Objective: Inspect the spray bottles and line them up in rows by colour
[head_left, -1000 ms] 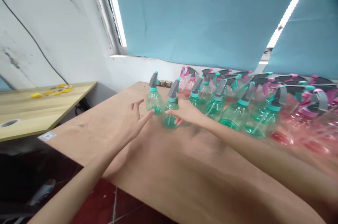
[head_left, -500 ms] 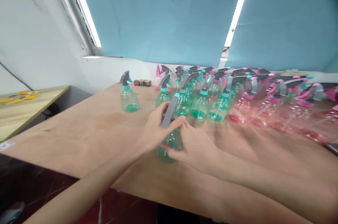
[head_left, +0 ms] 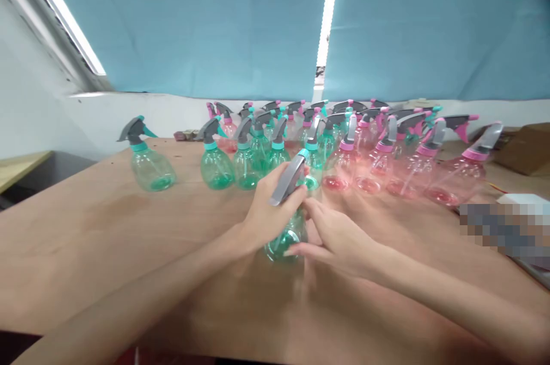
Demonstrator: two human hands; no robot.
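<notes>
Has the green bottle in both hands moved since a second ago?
Yes: the green bottle has come toward the person, out of the row of bottles.

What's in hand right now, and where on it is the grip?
A green spray bottle. The left hand grips its neck, just under the grey trigger head; the right hand cups its lower body near the base.

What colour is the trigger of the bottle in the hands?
The grey trigger has a teal tip, on the clear green plastic spray bottle; head view.
</notes>
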